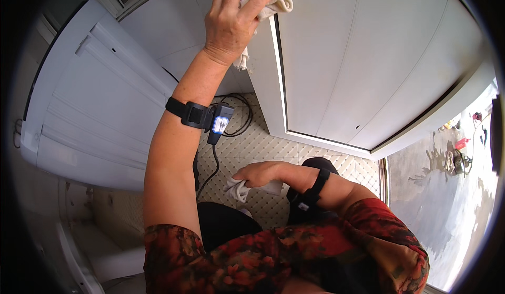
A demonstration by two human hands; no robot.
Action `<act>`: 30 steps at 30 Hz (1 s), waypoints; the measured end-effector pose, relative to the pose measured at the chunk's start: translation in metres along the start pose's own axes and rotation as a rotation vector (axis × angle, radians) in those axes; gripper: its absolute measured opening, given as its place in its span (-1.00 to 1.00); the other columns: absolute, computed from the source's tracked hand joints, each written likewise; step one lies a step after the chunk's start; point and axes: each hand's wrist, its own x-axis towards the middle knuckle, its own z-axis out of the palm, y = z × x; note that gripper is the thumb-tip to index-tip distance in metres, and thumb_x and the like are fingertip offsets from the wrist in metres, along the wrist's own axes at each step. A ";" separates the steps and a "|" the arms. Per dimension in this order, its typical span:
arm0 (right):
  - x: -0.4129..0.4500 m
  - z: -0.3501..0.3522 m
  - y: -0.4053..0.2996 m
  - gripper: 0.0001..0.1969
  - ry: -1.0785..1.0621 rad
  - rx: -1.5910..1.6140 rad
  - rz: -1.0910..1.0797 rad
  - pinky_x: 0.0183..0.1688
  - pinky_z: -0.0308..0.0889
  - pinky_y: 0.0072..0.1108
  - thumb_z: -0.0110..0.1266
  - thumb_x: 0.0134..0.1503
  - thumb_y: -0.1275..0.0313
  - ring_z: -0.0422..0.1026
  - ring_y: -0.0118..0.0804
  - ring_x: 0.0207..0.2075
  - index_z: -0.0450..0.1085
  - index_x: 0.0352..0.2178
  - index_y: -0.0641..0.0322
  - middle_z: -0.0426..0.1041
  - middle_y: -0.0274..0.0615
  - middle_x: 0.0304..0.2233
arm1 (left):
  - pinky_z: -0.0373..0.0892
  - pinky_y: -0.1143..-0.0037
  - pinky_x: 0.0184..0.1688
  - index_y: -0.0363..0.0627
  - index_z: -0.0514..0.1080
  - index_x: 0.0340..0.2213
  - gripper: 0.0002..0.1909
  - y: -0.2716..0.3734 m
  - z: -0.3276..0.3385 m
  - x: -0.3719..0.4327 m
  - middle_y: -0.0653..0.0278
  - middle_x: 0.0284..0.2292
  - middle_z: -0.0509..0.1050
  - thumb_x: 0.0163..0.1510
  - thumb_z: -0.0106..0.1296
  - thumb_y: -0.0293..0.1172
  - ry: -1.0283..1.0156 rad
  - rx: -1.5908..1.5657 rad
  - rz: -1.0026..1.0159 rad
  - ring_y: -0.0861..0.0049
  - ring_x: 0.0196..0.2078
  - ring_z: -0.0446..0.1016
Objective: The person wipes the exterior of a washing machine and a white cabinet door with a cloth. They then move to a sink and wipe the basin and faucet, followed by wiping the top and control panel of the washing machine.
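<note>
My left hand (232,22) is raised and grips a folded off-white cloth (282,3). The cloth lies against the upright edge of a white panelled door (315,57), and its frayed end hangs below my wrist. Lower down, over the tiled floor, my right hand (260,174) holds another whitish cloth (238,190), bunched under the fingers. Both hands are seen from the back, so parts of the cloths are hidden.
A large white appliance (98,104) stands at left. Black cable (246,126) lies coiled on the patterned tile floor (268,144). Straps circle both forearms; the left one bears a device (221,125) with a lit screen. Beyond a threshold (382,179), sunlit ground (426,211) holds scattered items.
</note>
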 end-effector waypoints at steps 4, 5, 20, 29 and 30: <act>0.004 -0.002 0.004 -0.55 -0.005 0.034 -0.041 -0.06 0.18 -0.43 -0.08 -0.09 0.53 0.31 -0.01 -0.11 0.22 -0.07 0.27 0.36 0.07 -0.19 | 0.42 0.62 -0.42 0.05 0.41 -0.47 -0.78 0.053 -0.003 -0.082 0.43 -0.39 0.33 -0.28 0.13 -0.46 -0.331 -0.126 -0.037 0.51 -0.34 0.34; 0.003 -0.005 0.004 -0.55 -0.004 0.031 -0.033 -0.07 0.18 -0.42 -0.08 -0.09 0.53 0.31 0.00 -0.12 0.22 -0.08 0.28 0.36 0.08 -0.19 | 0.42 0.59 -0.42 0.03 0.41 -0.45 -0.76 0.063 -0.003 -0.106 0.41 -0.36 0.34 -0.29 0.11 -0.49 -0.442 -0.177 -0.033 0.48 -0.34 0.34; 0.004 0.002 0.010 -0.54 -0.010 -0.045 0.022 -0.06 0.19 -0.41 -0.05 -0.07 0.52 0.27 0.04 -0.08 0.20 -0.06 0.30 0.31 0.10 -0.13 | 0.29 0.55 -0.15 -0.31 0.19 -0.15 -0.57 -0.063 -0.051 0.029 0.14 -0.25 0.36 -0.04 0.07 -0.44 0.203 -0.345 -0.600 0.50 -0.19 0.36; -0.008 -0.011 -0.008 -0.55 -0.010 -0.078 0.041 -0.07 0.19 -0.39 -0.04 -0.06 0.50 0.27 0.06 -0.08 0.20 -0.06 0.26 0.31 0.08 -0.14 | 0.28 0.39 -0.10 -0.22 0.25 -0.15 -0.53 -0.040 -0.027 0.037 0.00 -0.16 0.30 -0.20 -0.09 -0.71 0.059 0.004 -0.171 0.11 -0.12 0.32; -0.007 -0.011 -0.009 -0.55 -0.018 -0.087 0.037 -0.06 0.18 -0.39 -0.04 -0.06 0.49 0.26 0.06 -0.08 0.20 -0.06 0.26 0.31 0.08 -0.14 | 0.28 0.38 -0.09 -0.20 0.26 -0.14 -0.52 -0.037 -0.030 0.035 -0.01 -0.13 0.28 -0.21 -0.09 -0.70 0.020 0.007 -0.152 0.06 -0.10 0.30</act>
